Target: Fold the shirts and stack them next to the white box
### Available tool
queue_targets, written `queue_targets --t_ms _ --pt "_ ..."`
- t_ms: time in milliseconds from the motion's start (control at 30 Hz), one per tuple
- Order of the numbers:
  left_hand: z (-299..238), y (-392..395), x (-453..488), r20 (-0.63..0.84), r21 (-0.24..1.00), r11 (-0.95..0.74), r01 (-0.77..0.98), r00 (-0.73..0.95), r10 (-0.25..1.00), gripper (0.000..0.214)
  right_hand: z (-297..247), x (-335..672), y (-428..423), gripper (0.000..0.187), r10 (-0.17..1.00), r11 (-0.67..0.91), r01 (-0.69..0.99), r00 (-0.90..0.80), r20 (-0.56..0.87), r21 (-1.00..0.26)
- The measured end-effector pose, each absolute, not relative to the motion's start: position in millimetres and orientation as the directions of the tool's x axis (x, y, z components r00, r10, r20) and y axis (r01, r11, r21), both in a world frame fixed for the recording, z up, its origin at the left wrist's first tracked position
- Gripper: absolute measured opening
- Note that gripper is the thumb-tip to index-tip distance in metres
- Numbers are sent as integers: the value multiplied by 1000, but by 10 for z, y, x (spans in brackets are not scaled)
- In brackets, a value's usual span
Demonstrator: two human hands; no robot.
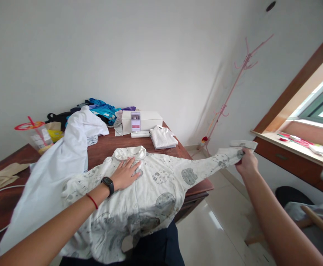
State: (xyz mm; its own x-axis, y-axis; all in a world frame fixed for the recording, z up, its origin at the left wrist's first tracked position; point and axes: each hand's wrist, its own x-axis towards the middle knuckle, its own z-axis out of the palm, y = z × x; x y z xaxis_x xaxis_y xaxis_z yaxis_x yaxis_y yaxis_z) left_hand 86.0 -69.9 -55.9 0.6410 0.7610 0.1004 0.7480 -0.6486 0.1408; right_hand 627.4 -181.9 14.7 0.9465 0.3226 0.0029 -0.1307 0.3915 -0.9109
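Observation:
A white pajama top (161,175) with grey cartoon prints lies spread on the wooden table, its collar towards the wall and its lower part hanging over the front edge. My left hand (126,173) rests flat on the chest just below the collar, fingers spread. Out to the right, my right hand (247,162) grips one sleeve near its cuff and holds it stretched past the table's side. The other sleeve lies bunched at the left, next to a large white garment (53,166).
Behind are a folded white garment (163,137), a white box (150,120) with a phone (135,122) against it, and a clothes pile (103,111). A plastic cup (39,136) stands left. Right are a pink coat rack (230,92) and a wooden chair (319,221).

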Motion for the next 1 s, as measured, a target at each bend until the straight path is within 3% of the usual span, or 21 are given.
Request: queue_targets --t_ms 133,300,467,633,833,1000 --pt "-390 -1052 1271 217 78 -642 763 616 758 56 126 6371 -1991 20 368 362 -243 924 -102 -900" --pt "-394 -1258 2016 69 238 -759 606 769 635 67 195 6144 -1969 15 476 416 -111 872 112 -903" --pt "-641 -1089 2429 56 269 -703 658 718 694 86 713 5673 -1952 21 481 655 -136 834 271 -744" --pt "-761 -1001 2493 21 287 -690 665 716 698 105 1283 5176 -1963 35 487 729 12 694 531 -684" --pt "-719 -934 2493 -33 326 -680 656 727 686 120 1613 4420 -1847 26 589 757 -203 623 514 -622" --pt "-699 -981 2486 15 332 -698 635 736 676 108 1694 3680 -1611 31 631 728 -149 530 567 -670"
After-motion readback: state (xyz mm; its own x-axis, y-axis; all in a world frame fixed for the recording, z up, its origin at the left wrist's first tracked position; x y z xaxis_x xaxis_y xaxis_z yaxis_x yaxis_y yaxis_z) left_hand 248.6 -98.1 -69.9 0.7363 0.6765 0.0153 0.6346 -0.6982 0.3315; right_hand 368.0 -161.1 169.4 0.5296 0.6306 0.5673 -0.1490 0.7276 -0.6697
